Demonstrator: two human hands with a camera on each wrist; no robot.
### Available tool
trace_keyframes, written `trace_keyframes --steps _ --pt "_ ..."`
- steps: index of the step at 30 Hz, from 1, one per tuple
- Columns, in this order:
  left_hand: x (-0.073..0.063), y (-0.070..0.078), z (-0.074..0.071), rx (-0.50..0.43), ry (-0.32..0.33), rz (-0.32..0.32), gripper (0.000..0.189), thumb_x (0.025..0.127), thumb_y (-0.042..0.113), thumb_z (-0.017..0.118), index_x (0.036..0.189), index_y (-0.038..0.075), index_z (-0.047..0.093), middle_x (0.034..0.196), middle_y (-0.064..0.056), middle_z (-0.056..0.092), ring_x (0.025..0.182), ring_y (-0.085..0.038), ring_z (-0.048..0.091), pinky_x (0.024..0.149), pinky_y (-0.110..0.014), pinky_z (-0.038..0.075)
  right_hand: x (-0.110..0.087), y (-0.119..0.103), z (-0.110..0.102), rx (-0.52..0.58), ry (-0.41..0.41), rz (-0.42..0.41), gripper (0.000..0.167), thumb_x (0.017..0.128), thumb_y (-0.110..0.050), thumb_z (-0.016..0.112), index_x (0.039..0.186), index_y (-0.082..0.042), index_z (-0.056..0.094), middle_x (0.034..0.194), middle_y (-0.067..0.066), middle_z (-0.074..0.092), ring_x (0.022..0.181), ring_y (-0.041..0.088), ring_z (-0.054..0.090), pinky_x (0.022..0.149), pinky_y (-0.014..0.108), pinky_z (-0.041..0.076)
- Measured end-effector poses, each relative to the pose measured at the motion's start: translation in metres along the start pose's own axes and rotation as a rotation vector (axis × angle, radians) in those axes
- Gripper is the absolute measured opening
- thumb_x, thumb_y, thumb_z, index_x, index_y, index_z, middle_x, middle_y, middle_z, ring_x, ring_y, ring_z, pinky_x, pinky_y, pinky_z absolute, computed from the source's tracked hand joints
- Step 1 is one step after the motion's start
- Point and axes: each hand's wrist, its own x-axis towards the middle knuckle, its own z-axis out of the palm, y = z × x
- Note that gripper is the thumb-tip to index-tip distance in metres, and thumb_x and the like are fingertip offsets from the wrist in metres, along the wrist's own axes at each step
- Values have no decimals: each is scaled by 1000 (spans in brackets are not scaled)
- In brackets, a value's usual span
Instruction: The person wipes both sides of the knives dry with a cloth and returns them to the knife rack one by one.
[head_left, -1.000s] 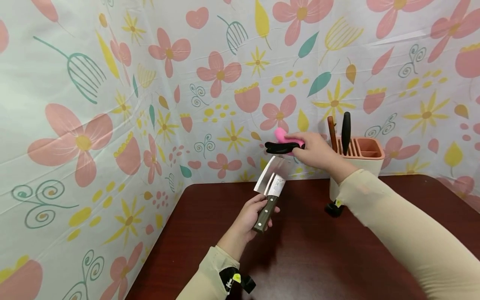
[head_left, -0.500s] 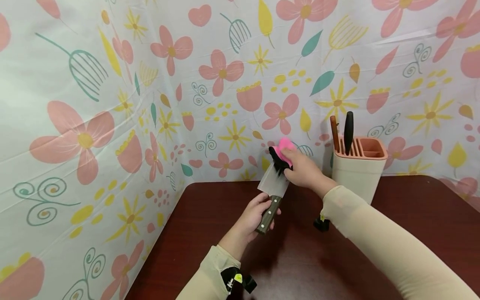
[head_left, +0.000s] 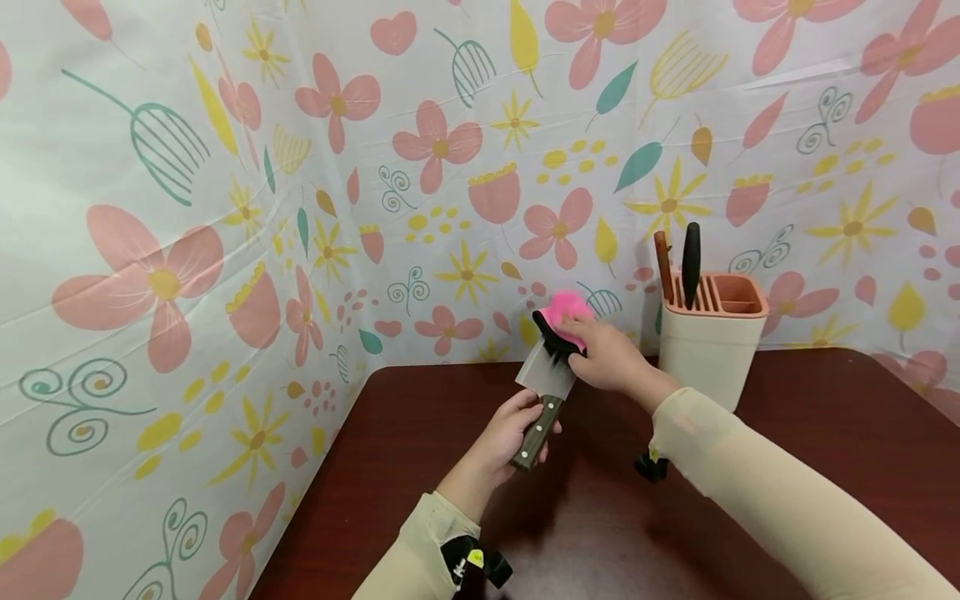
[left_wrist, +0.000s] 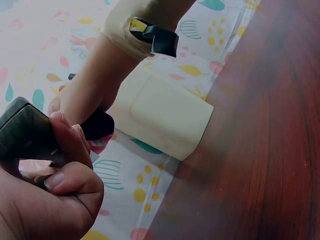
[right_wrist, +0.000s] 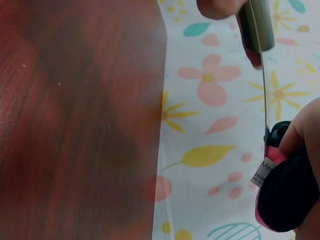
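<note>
My left hand [head_left: 506,429] grips the dark, riveted handle of a cleaver [head_left: 537,435], whose broad metal blade points up and away above the table. In the left wrist view the thumb and fingers curl round that handle [left_wrist: 30,132]. My right hand [head_left: 609,357] holds a soft pink and black cloth pad [head_left: 566,310] against the upper part of the blade, hiding the blade's far end. Seen from the right wrist, the blade stands edge-on and the pad [right_wrist: 287,195], with a white label, lies against its tip end.
A cream knife holder [head_left: 708,358] with an orange slotted top stands at the back right of the dark red table [head_left: 427,467]. A brown handle [head_left: 663,265] and a black handle [head_left: 692,262] stick up from it. Flower-patterned sheeting [head_left: 450,233] covers the walls behind and left.
My right hand has come down and left, bringing the pad from above the cleaver onto its blade; over the last half second it slid slightly lower. My left hand has barely moved.
</note>
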Motion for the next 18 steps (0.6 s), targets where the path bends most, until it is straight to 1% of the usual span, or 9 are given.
trace_keyframes --steps 2,8,9,11,12,14,15,16,18 --pt "0 -1 -1 -1 1 3 25 112 19 36 127 3 48 90 -5 65 48 -10 53 48 -20 49 -3 -4 1 10 -9 -19 61 87 -8 59 148 -8 55 156 16 51 148 38 44 71 39 44" --pt "1 -1 -3 -3 7 7 31 112 19 36 135 2 47 90 -4 65 47 -9 54 47 -20 49 -11 -16 4 29 -18 -104 59 85 -6 60 144 -6 59 153 17 53 146 36 47 68 33 44" --pt "1 -1 -3 -5 7 5 32 112 19 35 136 2 47 90 -4 65 47 -8 54 47 -20 48 -12 -18 4 29 -19 -114 59 85 -5 61 143 -6 60 152 17 54 139 35 55 67 32 44" --pt "1 -1 -3 -9 8 -1 33 112 19 35 138 3 47 90 -4 65 48 -8 54 47 -20 48 -15 -21 4 31 -30 -125 59 84 -5 61 143 -7 60 151 17 56 108 30 71 61 30 41" --pt "1 -1 -3 -13 10 -6 34 112 20 35 139 3 47 90 -3 65 48 -8 54 47 -20 48 -16 -23 4 29 -39 -127 59 84 -5 61 143 -7 60 149 16 57 88 25 71 60 28 40" --pt "1 -2 -3 -20 16 -15 35 112 20 34 140 5 47 90 -3 65 48 -8 55 46 -19 48 -19 -26 4 31 -56 -128 60 84 -6 62 144 -8 59 147 14 60 58 14 53 58 27 39" --pt "1 -2 -3 -26 19 -19 35 112 20 34 141 5 48 91 -3 65 48 -8 54 46 -19 48 -20 -27 3 31 -64 -129 60 84 -6 63 145 -8 59 147 13 61 52 11 40 57 27 39" --pt "1 -2 -3 -28 23 -22 35 112 20 34 141 6 48 91 -3 66 48 -8 54 46 -19 48 -21 -28 3 30 -69 -132 61 84 -6 63 145 -8 59 146 12 62 52 10 35 57 27 38" --pt "1 -2 -3 -32 29 -29 35 112 21 35 142 8 49 91 -3 66 48 -8 55 46 -19 48 -24 -31 2 28 -71 -144 59 84 -5 63 143 -10 61 144 9 63 56 7 38 59 26 39"
